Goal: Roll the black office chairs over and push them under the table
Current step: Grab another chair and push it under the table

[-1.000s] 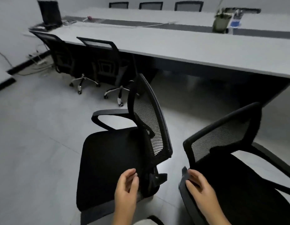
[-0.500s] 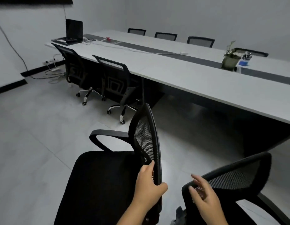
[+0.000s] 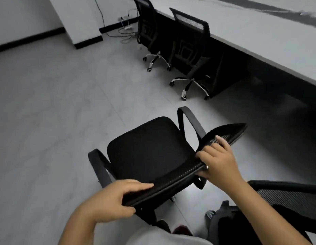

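Note:
A black office chair with a mesh backrest stands on the floor right in front of me, seat facing away to the left. My left hand grips the near end of the backrest's top edge. My right hand grips the same edge further right. A second black chair stands at my lower right, untouched. The long grey table runs along the upper right. Two more black chairs sit tucked against its near side.
Cables and a power strip lie on the floor by the wall at the back. A white pillar stands at the upper left. Open grey floor stretches across the left. My feet show at the bottom edge.
My right hand has left the second chair and joined the left on the first chair's backrest. The chair has turned, and my view has swung left and down.

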